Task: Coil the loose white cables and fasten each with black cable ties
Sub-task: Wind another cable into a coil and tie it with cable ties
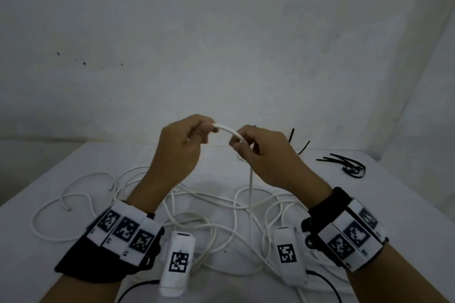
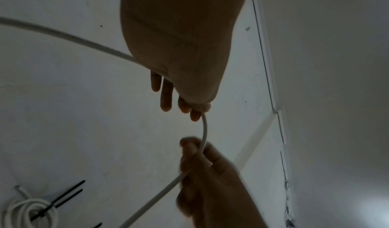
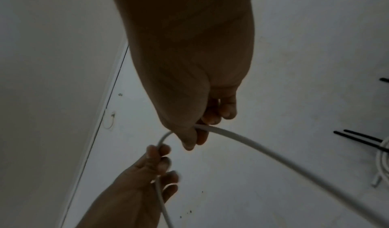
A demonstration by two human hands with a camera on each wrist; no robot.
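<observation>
Both hands are raised above the white table [image 1: 384, 204]. My left hand [image 1: 211, 128] pinches one white cable [image 1: 227, 130] near its end. My right hand [image 1: 237, 143] grips the same cable a short span away, and the cable arches between them. From the right hand it hangs straight down into a tangle of loose white cables [image 1: 197, 206] on the table. In the left wrist view the left hand [image 2: 194, 110] pinches the cable [image 2: 204, 131] above the right hand [image 2: 197, 155]. In the right wrist view the cable [image 3: 252, 145] runs out of the right hand [image 3: 194, 135] toward the left hand [image 3: 156, 158].
A bunch of black cable ties [image 1: 347, 165] lies at the table's far right. A coiled white cable with a black tie [image 2: 27, 212] lies beyond my hands, and its edge shows in the right wrist view [image 3: 383, 163]. Bare walls close off the back and right.
</observation>
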